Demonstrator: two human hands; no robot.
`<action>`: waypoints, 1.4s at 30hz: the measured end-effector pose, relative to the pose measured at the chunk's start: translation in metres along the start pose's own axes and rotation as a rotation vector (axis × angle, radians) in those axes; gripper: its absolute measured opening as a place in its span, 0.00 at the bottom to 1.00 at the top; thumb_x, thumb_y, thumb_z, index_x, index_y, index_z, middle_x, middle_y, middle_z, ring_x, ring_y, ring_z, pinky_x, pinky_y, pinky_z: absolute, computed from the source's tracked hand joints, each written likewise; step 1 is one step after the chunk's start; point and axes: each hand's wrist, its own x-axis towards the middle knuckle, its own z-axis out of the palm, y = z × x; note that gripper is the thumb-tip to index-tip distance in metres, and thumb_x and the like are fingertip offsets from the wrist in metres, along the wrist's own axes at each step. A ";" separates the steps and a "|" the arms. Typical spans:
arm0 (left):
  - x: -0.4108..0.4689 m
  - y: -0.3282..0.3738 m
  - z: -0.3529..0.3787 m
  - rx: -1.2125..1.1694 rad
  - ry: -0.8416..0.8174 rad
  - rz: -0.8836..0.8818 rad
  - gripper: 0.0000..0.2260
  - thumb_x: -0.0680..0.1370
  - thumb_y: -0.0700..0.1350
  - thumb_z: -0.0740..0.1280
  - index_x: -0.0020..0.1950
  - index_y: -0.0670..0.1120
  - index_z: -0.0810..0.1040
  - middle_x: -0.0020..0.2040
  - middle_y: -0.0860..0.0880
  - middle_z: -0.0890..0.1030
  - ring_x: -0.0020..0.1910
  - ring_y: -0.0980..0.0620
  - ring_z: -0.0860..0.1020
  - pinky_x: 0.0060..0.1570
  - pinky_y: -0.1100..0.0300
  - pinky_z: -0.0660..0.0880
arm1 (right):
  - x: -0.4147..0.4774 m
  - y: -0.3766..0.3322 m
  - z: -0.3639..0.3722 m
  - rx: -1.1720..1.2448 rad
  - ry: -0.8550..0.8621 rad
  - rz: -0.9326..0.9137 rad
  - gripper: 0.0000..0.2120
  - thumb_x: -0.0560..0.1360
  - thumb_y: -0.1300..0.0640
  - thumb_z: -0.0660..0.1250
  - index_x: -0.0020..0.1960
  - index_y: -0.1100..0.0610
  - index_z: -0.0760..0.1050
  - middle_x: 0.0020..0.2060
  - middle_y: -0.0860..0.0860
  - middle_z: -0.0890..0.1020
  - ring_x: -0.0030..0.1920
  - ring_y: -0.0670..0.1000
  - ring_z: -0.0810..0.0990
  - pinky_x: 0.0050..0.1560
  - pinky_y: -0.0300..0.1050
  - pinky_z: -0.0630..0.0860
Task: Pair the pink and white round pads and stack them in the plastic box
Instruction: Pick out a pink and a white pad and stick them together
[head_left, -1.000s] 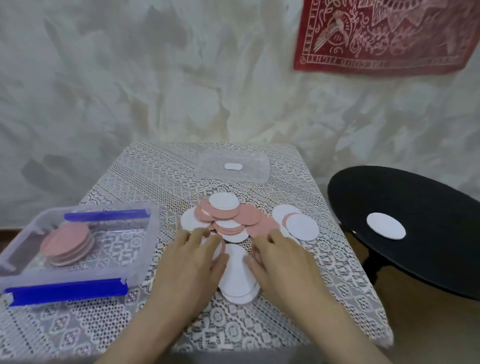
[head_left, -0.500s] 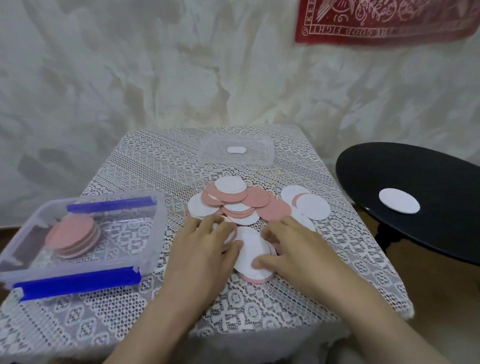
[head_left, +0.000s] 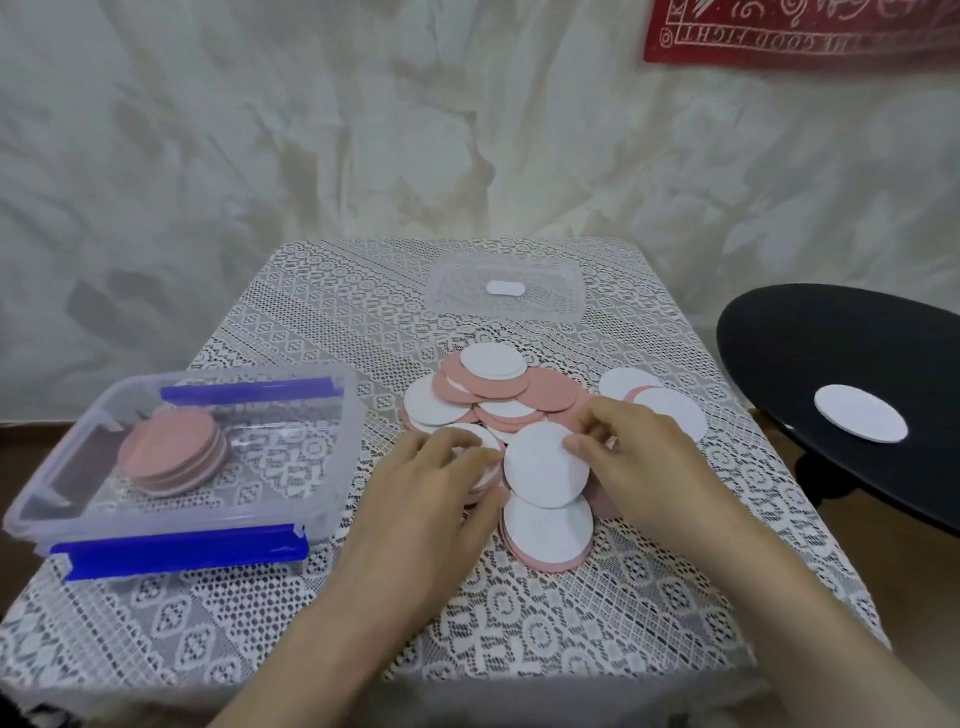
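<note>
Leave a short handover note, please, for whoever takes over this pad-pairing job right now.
Hands: right hand pinches a white pad by its edge, tilted up off the table; left hand rests on pads beside it.
Things: a white-on-pink pair lies just in front; the loose pile sits behind the hands; a stray white pad lies on the black table.
Done: a stack of pads, pink on top, is in the plastic box.
Left: pair the pile, move pairs into the box, probably fetch the stray.
</note>
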 end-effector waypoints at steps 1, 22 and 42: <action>0.001 0.000 -0.001 -0.010 0.004 -0.003 0.15 0.79 0.56 0.64 0.61 0.52 0.81 0.57 0.56 0.79 0.54 0.51 0.72 0.53 0.53 0.75 | 0.001 0.000 -0.002 0.056 0.015 0.004 0.06 0.80 0.52 0.67 0.44 0.48 0.76 0.40 0.45 0.81 0.39 0.48 0.79 0.39 0.45 0.77; -0.021 -0.001 -0.023 -0.484 -0.052 -0.268 0.05 0.81 0.50 0.65 0.46 0.51 0.77 0.39 0.53 0.80 0.40 0.55 0.76 0.43 0.51 0.75 | -0.029 -0.011 0.002 -0.256 -0.235 -0.057 0.31 0.68 0.33 0.72 0.68 0.41 0.72 0.47 0.38 0.73 0.46 0.42 0.75 0.45 0.44 0.70; -0.016 0.005 -0.023 -0.576 -0.065 -0.337 0.07 0.83 0.44 0.61 0.53 0.57 0.76 0.32 0.53 0.81 0.30 0.56 0.81 0.33 0.58 0.71 | -0.006 0.002 -0.002 0.267 0.064 0.015 0.04 0.81 0.54 0.66 0.48 0.51 0.77 0.43 0.46 0.81 0.44 0.50 0.81 0.43 0.54 0.82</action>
